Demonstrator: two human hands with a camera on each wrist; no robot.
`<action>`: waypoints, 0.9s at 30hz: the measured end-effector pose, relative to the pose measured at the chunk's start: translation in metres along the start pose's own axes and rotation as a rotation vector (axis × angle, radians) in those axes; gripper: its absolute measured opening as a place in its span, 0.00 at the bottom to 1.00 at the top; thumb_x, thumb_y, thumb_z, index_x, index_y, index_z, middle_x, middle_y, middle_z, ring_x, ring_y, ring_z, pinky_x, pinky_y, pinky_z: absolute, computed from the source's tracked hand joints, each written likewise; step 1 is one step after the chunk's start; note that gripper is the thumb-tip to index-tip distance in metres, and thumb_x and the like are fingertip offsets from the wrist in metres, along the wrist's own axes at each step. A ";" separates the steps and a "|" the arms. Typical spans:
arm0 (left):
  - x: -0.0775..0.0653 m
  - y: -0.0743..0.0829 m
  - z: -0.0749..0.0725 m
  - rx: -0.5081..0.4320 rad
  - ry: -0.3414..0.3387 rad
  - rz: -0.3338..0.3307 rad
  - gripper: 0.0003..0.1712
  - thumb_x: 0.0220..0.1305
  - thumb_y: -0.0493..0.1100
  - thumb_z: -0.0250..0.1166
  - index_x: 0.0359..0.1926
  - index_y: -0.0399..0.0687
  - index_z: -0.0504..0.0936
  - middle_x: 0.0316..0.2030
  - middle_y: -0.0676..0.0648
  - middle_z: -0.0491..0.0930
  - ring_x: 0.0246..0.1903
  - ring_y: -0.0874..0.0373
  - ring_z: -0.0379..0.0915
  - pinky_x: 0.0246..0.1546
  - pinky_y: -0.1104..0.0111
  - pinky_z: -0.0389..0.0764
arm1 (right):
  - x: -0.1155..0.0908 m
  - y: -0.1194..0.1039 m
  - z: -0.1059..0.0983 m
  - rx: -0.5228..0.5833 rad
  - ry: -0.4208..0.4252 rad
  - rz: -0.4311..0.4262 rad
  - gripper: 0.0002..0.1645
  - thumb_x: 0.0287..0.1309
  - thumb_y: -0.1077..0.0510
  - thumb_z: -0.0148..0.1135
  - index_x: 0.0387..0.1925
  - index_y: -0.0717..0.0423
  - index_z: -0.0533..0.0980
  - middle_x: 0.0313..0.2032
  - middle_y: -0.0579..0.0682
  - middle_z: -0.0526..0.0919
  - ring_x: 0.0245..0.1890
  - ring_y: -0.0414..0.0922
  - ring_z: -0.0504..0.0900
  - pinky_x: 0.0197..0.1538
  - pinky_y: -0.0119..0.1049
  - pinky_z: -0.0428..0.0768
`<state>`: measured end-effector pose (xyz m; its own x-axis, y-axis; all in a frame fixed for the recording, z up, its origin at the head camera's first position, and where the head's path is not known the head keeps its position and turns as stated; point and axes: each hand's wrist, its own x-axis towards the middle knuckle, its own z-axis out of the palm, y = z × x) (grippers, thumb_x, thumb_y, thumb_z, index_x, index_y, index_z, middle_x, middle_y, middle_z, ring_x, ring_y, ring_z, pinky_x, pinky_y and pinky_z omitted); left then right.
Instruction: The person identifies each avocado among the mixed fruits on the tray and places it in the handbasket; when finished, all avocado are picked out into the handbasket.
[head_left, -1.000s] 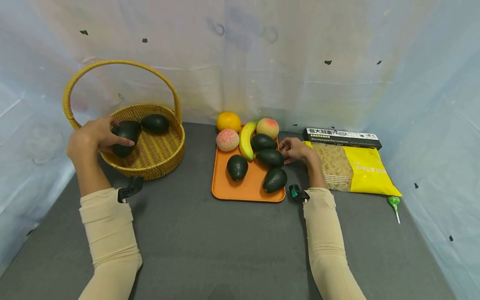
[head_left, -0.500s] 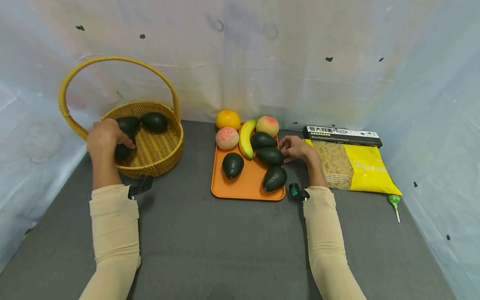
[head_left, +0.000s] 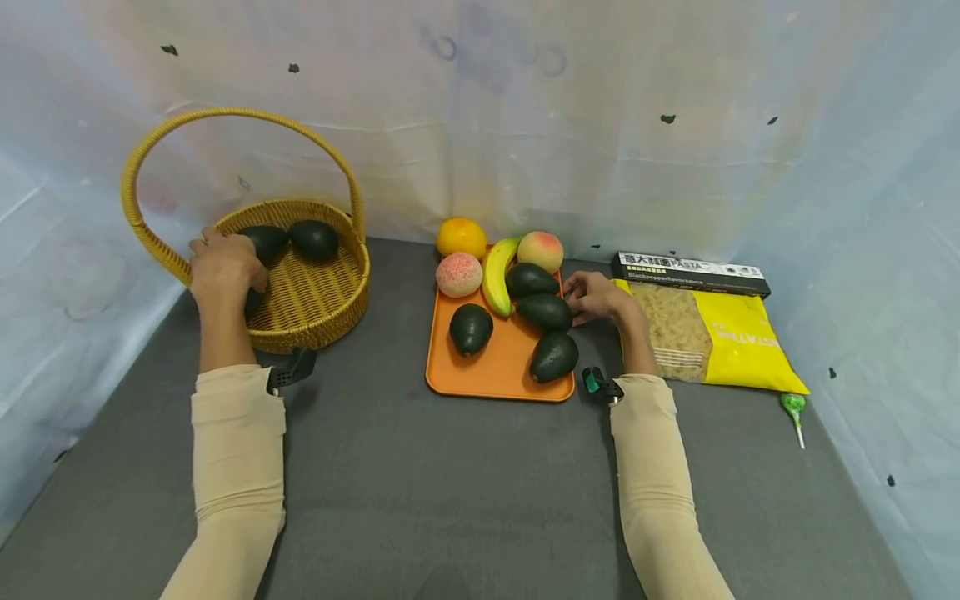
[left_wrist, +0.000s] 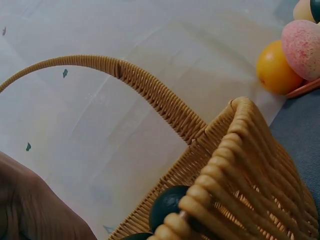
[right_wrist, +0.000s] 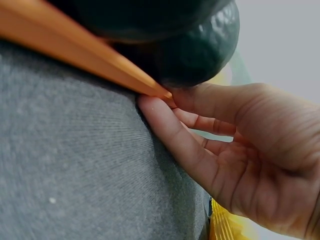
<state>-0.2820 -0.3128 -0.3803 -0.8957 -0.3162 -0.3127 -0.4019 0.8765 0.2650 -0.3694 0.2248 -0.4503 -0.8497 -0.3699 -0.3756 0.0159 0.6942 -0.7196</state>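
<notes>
At the left, my left hand point(head_left: 225, 267) reaches into the woven basket point(head_left: 341, 321) from above, its thumb over a dark green avocado point(head_left: 255, 302) partly hidden beneath it. Its fingertips are out of sight. Two more avocados lie at the basket's back, one left point(head_left: 267, 242) and one right point(head_left: 315, 240). In the left wrist view, just the edge of that hand point(left_wrist: 37, 205) shows beside the basket handle. My right hand point(head_left: 600, 298) pinches the right edge of the orange tray point(head_left: 480, 379) between thumb and fingers, seen closely in the right wrist view. An avocado point(head_left: 545, 312) sits beside those fingers.
The tray also carries several avocados, a banana point(head_left: 497, 279), a pink speckled fruit point(head_left: 459, 275) and a peach point(head_left: 541, 251); an orange point(head_left: 461, 237) sits at its back corner. Rightward are a black pasta box point(head_left: 690, 273), a yellow pasta bag point(head_left: 742, 337) and a green lollipop point(head_left: 793, 406).
My left hand has moved right and lower into the basket, now covering more of the near avocado. The right hand stays at the tray edge. The lone avocado on the tray has shifted slightly.
</notes>
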 end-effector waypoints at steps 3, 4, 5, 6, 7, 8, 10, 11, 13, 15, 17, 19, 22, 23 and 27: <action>0.001 0.002 0.001 0.026 -0.007 0.008 0.34 0.68 0.34 0.62 0.64 0.09 0.65 0.71 0.09 0.38 0.70 0.11 0.41 0.74 0.31 0.55 | 0.005 0.008 0.000 -0.017 0.013 -0.011 0.22 0.69 0.67 0.58 0.62 0.67 0.70 0.40 0.54 0.79 0.33 0.46 0.85 0.40 0.39 0.90; 0.002 0.002 0.001 0.023 -0.011 0.003 0.33 0.68 0.35 0.60 0.65 0.10 0.64 0.71 0.09 0.37 0.70 0.11 0.41 0.73 0.31 0.56 | 0.006 0.009 0.001 -0.018 0.018 -0.017 0.22 0.69 0.67 0.58 0.62 0.67 0.70 0.41 0.54 0.79 0.33 0.45 0.85 0.40 0.38 0.90; 0.002 0.002 0.001 0.015 -0.014 -0.004 0.34 0.68 0.35 0.60 0.66 0.10 0.64 0.71 0.09 0.38 0.70 0.12 0.41 0.72 0.31 0.59 | 0.006 0.009 0.001 -0.015 0.021 -0.022 0.22 0.69 0.66 0.59 0.62 0.67 0.70 0.41 0.55 0.79 0.32 0.44 0.84 0.39 0.38 0.90; 0.002 0.001 0.001 0.005 -0.018 -0.011 0.35 0.69 0.35 0.60 0.66 0.11 0.63 0.71 0.10 0.39 0.70 0.12 0.42 0.70 0.30 0.61 | 0.006 0.009 0.001 -0.008 0.026 -0.024 0.22 0.69 0.67 0.58 0.62 0.67 0.70 0.41 0.55 0.78 0.32 0.44 0.84 0.39 0.37 0.90; 0.002 0.000 0.000 0.000 -0.023 -0.013 0.36 0.69 0.36 0.61 0.67 0.12 0.62 0.71 0.10 0.39 0.70 0.12 0.42 0.68 0.30 0.63 | 0.006 0.009 0.001 0.001 0.025 -0.028 0.22 0.69 0.67 0.58 0.62 0.67 0.70 0.41 0.56 0.78 0.32 0.44 0.84 0.39 0.37 0.90; 0.002 0.000 0.000 -0.004 -0.028 -0.015 0.37 0.69 0.37 0.61 0.68 0.12 0.61 0.71 0.10 0.39 0.69 0.12 0.42 0.66 0.29 0.65 | 0.006 0.009 0.001 0.008 0.028 -0.029 0.22 0.69 0.67 0.58 0.62 0.67 0.69 0.41 0.56 0.77 0.31 0.43 0.84 0.38 0.37 0.90; 0.002 -0.001 -0.001 -0.019 -0.035 -0.023 0.39 0.68 0.38 0.63 0.70 0.13 0.60 0.71 0.11 0.39 0.69 0.13 0.43 0.63 0.28 0.68 | 0.006 0.009 0.002 0.022 0.030 -0.031 0.22 0.69 0.68 0.58 0.62 0.68 0.69 0.41 0.56 0.77 0.31 0.44 0.83 0.38 0.36 0.90; 0.002 -0.002 -0.002 -0.024 -0.039 -0.023 0.41 0.68 0.38 0.64 0.71 0.13 0.58 0.72 0.11 0.39 0.70 0.13 0.42 0.62 0.28 0.68 | 0.006 0.008 0.002 0.024 0.031 -0.033 0.22 0.69 0.68 0.58 0.62 0.68 0.69 0.41 0.57 0.77 0.31 0.44 0.83 0.38 0.36 0.90; 0.002 -0.002 -0.002 -0.028 -0.043 -0.021 0.44 0.68 0.40 0.65 0.72 0.13 0.56 0.73 0.11 0.37 0.70 0.14 0.42 0.63 0.27 0.68 | 0.006 0.008 0.002 0.022 0.033 -0.034 0.21 0.69 0.68 0.57 0.61 0.68 0.69 0.40 0.57 0.76 0.31 0.44 0.83 0.38 0.36 0.89; 0.002 -0.002 -0.002 -0.034 -0.044 -0.020 0.46 0.68 0.41 0.66 0.73 0.14 0.55 0.74 0.12 0.36 0.71 0.14 0.42 0.63 0.28 0.68 | 0.006 0.008 0.002 0.017 0.036 -0.030 0.20 0.69 0.68 0.58 0.61 0.67 0.70 0.41 0.57 0.76 0.31 0.44 0.83 0.38 0.35 0.89; 0.002 -0.002 -0.003 -0.021 -0.039 -0.011 0.46 0.67 0.43 0.67 0.73 0.15 0.57 0.74 0.12 0.37 0.70 0.14 0.45 0.62 0.29 0.69 | 0.005 0.008 0.002 0.014 0.036 -0.028 0.20 0.69 0.68 0.58 0.61 0.67 0.70 0.41 0.57 0.76 0.31 0.44 0.83 0.38 0.36 0.90; 0.001 -0.003 -0.003 -0.012 -0.033 -0.011 0.48 0.67 0.44 0.67 0.73 0.14 0.55 0.73 0.11 0.39 0.68 0.15 0.48 0.62 0.30 0.70 | 0.005 0.008 0.002 0.012 0.032 -0.026 0.21 0.69 0.68 0.57 0.61 0.67 0.69 0.41 0.57 0.76 0.31 0.44 0.84 0.38 0.36 0.90; -0.001 -0.002 -0.005 -0.003 -0.023 -0.019 0.53 0.67 0.47 0.67 0.74 0.14 0.50 0.72 0.11 0.41 0.66 0.15 0.51 0.61 0.32 0.72 | 0.005 0.008 0.001 0.002 0.029 -0.023 0.22 0.69 0.67 0.58 0.62 0.67 0.70 0.41 0.55 0.78 0.31 0.43 0.84 0.38 0.37 0.89; -0.002 -0.001 -0.006 -0.009 -0.021 -0.025 0.55 0.67 0.47 0.68 0.75 0.14 0.48 0.72 0.11 0.41 0.66 0.15 0.51 0.61 0.32 0.72 | 0.004 0.008 0.001 -0.001 0.026 -0.020 0.22 0.69 0.67 0.58 0.62 0.67 0.70 0.41 0.55 0.78 0.31 0.43 0.84 0.38 0.37 0.89; -0.009 0.005 -0.010 -0.023 -0.004 -0.016 0.53 0.68 0.50 0.68 0.74 0.15 0.52 0.73 0.13 0.42 0.65 0.16 0.54 0.58 0.31 0.75 | -0.003 -0.001 0.000 0.006 0.007 -0.004 0.23 0.69 0.67 0.58 0.63 0.68 0.69 0.40 0.54 0.78 0.31 0.44 0.85 0.41 0.38 0.90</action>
<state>-0.2776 -0.3094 -0.3668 -0.8882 -0.3291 -0.3207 -0.4209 0.8626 0.2806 -0.3666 0.2254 -0.4481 -0.8536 -0.3681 -0.3686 0.0158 0.6890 -0.7246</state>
